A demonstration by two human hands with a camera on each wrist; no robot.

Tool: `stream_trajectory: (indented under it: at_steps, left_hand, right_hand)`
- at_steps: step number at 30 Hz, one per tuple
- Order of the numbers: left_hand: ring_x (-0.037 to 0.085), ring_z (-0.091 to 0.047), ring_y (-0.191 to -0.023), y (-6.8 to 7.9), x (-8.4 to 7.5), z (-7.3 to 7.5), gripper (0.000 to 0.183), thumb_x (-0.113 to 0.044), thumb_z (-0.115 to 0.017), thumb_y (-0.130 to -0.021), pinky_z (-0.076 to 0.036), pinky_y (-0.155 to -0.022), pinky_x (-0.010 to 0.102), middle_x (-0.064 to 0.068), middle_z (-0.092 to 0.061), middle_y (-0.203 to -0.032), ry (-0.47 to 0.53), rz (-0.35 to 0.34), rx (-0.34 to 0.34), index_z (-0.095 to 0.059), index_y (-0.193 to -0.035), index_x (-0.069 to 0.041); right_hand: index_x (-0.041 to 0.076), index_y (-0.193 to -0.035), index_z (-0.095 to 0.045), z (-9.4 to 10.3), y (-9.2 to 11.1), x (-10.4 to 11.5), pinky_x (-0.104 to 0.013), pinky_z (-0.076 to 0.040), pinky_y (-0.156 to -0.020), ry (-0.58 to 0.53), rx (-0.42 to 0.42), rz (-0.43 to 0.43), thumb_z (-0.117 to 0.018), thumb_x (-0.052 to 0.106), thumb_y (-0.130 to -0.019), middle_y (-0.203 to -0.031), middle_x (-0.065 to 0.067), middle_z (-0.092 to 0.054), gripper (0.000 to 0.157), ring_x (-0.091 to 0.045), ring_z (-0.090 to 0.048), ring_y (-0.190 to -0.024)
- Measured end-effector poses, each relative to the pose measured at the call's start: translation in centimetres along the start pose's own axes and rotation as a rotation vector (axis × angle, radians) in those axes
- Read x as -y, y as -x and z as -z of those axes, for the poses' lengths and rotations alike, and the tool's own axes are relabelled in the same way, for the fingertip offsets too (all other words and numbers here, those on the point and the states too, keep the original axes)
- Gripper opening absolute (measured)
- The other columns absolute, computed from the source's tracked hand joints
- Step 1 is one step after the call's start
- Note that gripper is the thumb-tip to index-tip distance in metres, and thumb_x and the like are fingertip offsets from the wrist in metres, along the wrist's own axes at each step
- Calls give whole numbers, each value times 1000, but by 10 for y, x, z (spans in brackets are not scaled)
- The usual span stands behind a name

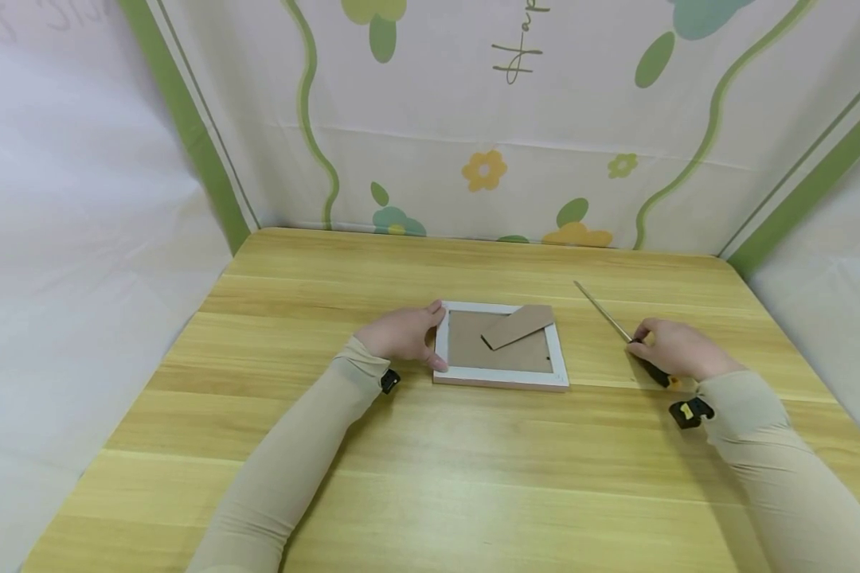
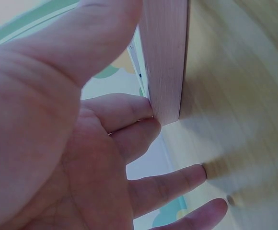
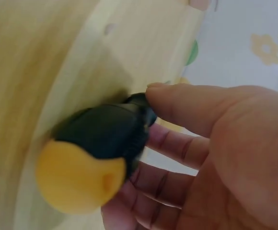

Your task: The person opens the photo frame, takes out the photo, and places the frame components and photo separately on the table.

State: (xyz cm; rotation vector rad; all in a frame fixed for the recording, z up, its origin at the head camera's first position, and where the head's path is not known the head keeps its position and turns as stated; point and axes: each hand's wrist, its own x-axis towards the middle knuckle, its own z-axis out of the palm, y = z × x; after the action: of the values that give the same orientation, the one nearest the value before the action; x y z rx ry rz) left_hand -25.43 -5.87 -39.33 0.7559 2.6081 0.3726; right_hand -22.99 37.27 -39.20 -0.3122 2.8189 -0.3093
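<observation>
A white picture frame (image 1: 498,375) lies face down on the wooden table, its brown backing board (image 1: 466,344) upward. A brown easel leg (image 1: 521,326) slants across the upper right of that back. My left hand (image 1: 401,333) holds the frame's left end between thumb and fingers. Up close in the left wrist view, two fingertips meet the frame's wooden side (image 2: 165,62) while two others stretch past it towards the tabletop. To the right, my right hand (image 1: 681,350) pinches a screwdriver (image 3: 100,129) by its black and yellow handle; the metal shaft (image 1: 602,310) points away to the upper left.
The light wood table (image 1: 473,493) ends at a back edge against a white cloth (image 1: 416,103) printed with flowers and green stems. More white cloth hangs at both sides. Small black devices are strapped at the left wrist (image 1: 390,381) and right wrist (image 1: 691,412).
</observation>
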Motion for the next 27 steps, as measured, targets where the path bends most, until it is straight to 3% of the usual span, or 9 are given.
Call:
stream_trajectory:
  at_steps: [5,15,27]
  left_hand:
    - [27,-24,-146,0,0,0,107,-50,-76,-80,-26,-115,37,9,-9,-164,-7,-3,2,-18,-157,-6]
    - [28,-24,-146,1,2,-1,107,-49,-78,-80,-26,-116,37,10,-10,-163,-1,-7,-7,-19,-157,-5]
    - [28,-24,-146,1,0,1,106,-49,-78,-80,-27,-115,38,9,-10,-164,13,-7,-6,-19,-157,-5]
  right_hand:
    - [-12,-125,-51,6,2,4,-45,-48,-64,5,-21,-17,-51,27,-103,-72,-3,-63,45,-19,-55,-60]
    - [-6,-119,-59,21,7,29,-47,-48,-68,-16,-190,27,-52,27,-102,-87,-12,-64,38,-20,-58,-69]
    - [2,-118,-62,20,16,63,-35,-43,-59,-98,-268,21,-52,29,-103,-88,-9,-64,33,-18,-53,-60]
